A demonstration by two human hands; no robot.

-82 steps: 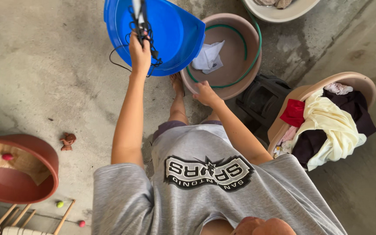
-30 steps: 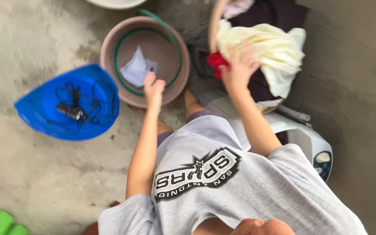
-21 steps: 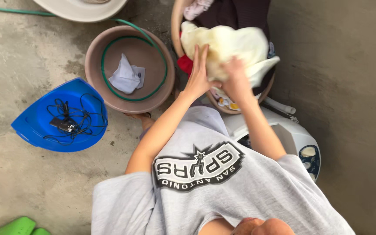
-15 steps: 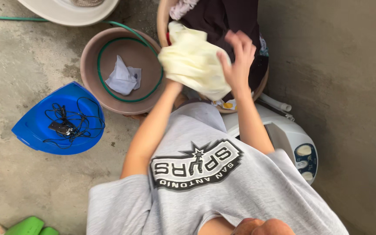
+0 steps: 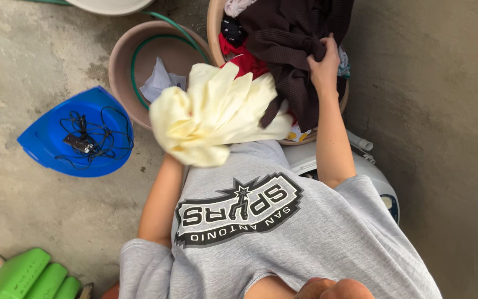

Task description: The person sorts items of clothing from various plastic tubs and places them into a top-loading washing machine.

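My left hand is hidden under a pale yellow garment [image 5: 211, 113] that it lifts up in front of my chest. My right hand [image 5: 324, 65] grips a dark brown garment [image 5: 294, 39] in the tan laundry basin [image 5: 214, 22] at the top. A red cloth [image 5: 247, 62] lies in that basin beside the brown one. A brown basin [image 5: 118, 66] with a green hose ring and a white cloth [image 5: 156, 83] sits to the left.
A blue tub [image 5: 40, 149] holding a black cable and small device lies on the concrete floor at left. A white appliance [image 5: 372, 177] stands under my right arm. Green plastic pieces [image 5: 23, 274] sit at the bottom left. A wall runs along the right.
I set down the blue tub and turned to the laundry basin. My left hand has pulled the yellow garment out and toward me; my right hand moved onto the brown garment.
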